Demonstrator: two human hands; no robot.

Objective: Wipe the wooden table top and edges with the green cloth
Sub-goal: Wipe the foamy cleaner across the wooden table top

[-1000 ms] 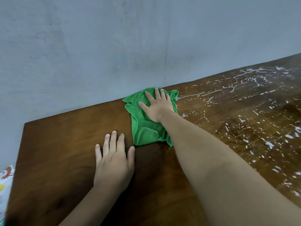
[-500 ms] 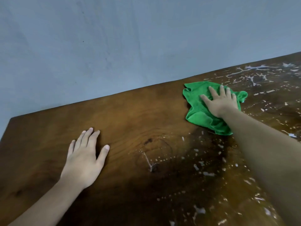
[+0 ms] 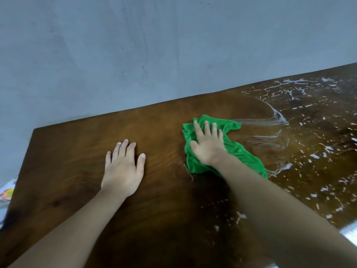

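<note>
Hands: two, both bare, with the forearms reaching in from the near side.
Left hand [image 3: 122, 171]: lies flat, palm down, on bare wood left of the cloth and apart from it. The fingers are straight and close together, the thumb is out to the side, and it holds nothing.
Right hand [image 3: 207, 147]: rests palm down on top of the cloth. The fingers are straight and slightly spread, pressing the cloth to the wood rather than gripping it.
Green cloth [image 3: 239, 151]: one, crumpled, on the table top near the far edge; a fold trails out beside the right wrist.
Wooden table [image 3: 77, 151]: one, dark brown.
White spatter [image 3: 314, 156]: too many flecks to count, all across the right side. One curved smear [image 3: 278, 117] lies just right of the cloth.
Wall [image 3: 135, 55]: one, plain grey-blue, behind the far edge.
Printed item [image 3: 6, 190]: one, colourful, past the table's left edge; too little shows to identify it.
</note>
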